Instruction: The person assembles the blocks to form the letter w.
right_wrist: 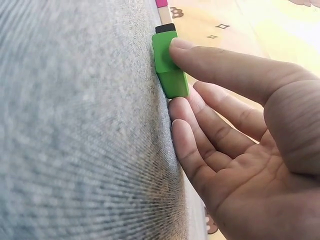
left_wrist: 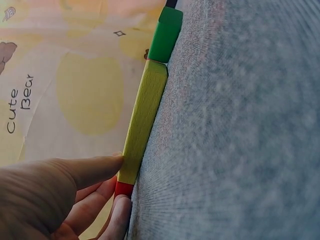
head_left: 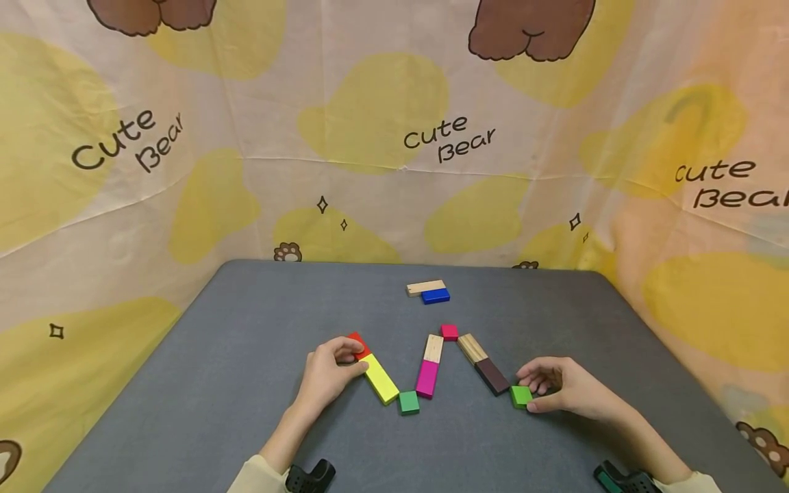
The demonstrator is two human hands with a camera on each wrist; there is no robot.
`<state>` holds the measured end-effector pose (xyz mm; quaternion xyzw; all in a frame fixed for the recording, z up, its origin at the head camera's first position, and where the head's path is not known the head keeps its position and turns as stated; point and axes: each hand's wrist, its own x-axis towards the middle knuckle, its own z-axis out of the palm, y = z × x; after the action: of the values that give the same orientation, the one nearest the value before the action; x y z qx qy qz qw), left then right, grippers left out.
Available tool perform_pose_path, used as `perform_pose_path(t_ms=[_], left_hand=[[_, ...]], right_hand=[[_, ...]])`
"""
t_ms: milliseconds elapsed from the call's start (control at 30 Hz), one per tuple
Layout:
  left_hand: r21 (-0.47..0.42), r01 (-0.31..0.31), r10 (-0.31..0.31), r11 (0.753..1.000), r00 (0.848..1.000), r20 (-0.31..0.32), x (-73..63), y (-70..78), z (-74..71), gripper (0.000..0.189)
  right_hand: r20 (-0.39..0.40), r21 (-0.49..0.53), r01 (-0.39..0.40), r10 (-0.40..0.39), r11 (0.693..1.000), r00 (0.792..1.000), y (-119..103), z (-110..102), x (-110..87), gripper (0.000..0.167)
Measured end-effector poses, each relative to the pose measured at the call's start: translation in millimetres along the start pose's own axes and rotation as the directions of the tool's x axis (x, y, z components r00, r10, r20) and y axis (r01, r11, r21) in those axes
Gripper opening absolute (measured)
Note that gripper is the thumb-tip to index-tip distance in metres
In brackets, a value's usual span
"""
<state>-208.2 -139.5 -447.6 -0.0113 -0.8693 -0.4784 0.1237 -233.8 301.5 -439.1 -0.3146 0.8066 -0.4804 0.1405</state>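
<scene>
Head view: the L hand point(head_left: 331, 373) had its grip curled round a red wooden block point(head_left: 360, 339), thumb on a long yellow wooden block point(head_left: 381, 379) beside it. The R hand point(head_left: 570, 387), grip approx half-open, had its thumb on a small lt-green block point(head_left: 520, 396) nr the end of a dk-brown block point(head_left: 492, 376); couldn't tell if it was pinched. All sat on the grey bench point(head_left: 203, 383), w/ 1 blue block point(head_left: 435, 296) farther back.

red block point(left_wrist: 124, 189), yellow block point(head_left: 381, 380): flat, end to end, slanting | light-green block point(head_left: 520, 396) (squarish): well apart, rightward
</scene>
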Motion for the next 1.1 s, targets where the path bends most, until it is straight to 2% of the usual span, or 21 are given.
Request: perform_pose_path(t_ms=[700, 1100], left_hand=[[-0.002, -0.009, 0.009, 1.0, 1.0, -0.001, -1.7, 1.5, -0.1, 0.027], [-0.008, -0.023, 0.023, 1.0, 1.0, -0.002, 1.8, -3.5, -1.8, 0.027]], right_hand=[[0.002, 0.0, 0.006, -0.006, 1.0, 1.0, -0.4, 0.1, 0.4, 0.043], [0.0, 0.003, 0.007, -0.007, 1.0, 1.0, -1.0, 2.4, 1.8, 0.043]])
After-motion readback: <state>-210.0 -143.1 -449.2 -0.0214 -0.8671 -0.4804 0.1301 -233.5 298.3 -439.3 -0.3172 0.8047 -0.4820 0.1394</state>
